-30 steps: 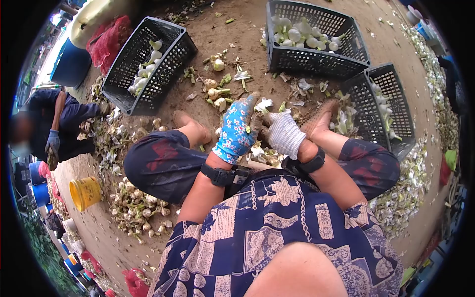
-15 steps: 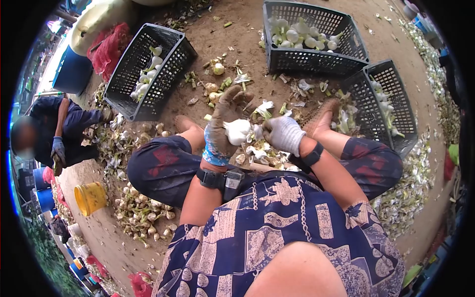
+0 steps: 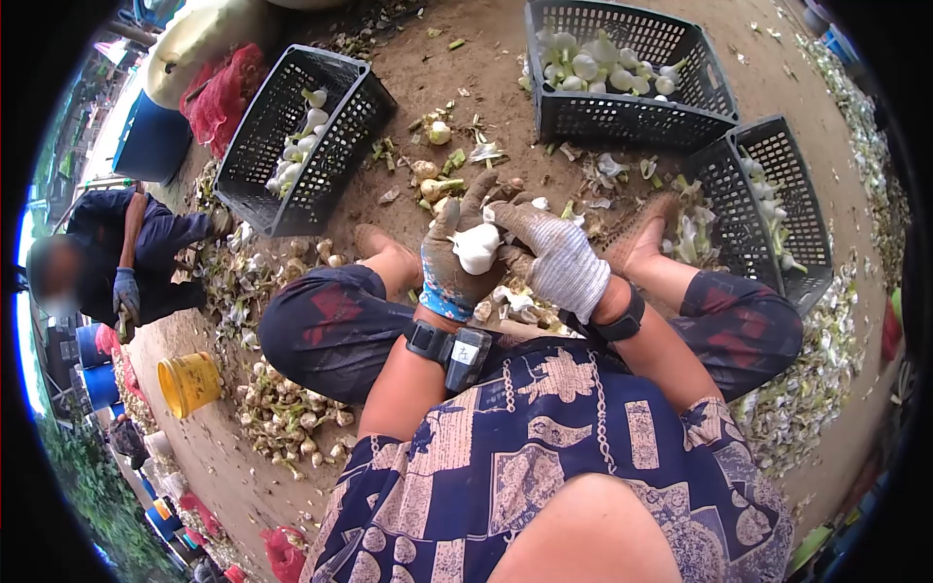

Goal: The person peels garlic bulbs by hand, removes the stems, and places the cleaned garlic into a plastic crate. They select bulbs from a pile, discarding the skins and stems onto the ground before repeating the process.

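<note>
A peeled-looking white garlic bulb (image 3: pixel 476 249) rests in my left hand (image 3: pixel 445 260), which wears a dirt-brown glove with a blue patterned cuff. The fingers of that hand curl round the bulb from the left and below. My right hand (image 3: pixel 564 260), in a grey-white knit glove, bends its fingers over the bulb's upper right side and touches it. Its fingertips are partly hidden behind the bulb and the other hand. Beneath both hands, loose garlic skins (image 3: pixel 520 303) lie on the ground between my crossed legs.
Black crates with white garlic stand ahead: one left (image 3: pixel 301 141), one at the back (image 3: pixel 632 73), one right (image 3: pixel 763 214). Untrimmed bulbs (image 3: pixel 292 413) are heaped by my left knee, near a yellow bucket (image 3: pixel 189 385). Another person (image 3: pixel 131 253) sits at the left.
My right hand has moved left and up from the bulb's side, its fingers now over the bulb. The left hand has turned slightly, and the view has shifted a little.
</note>
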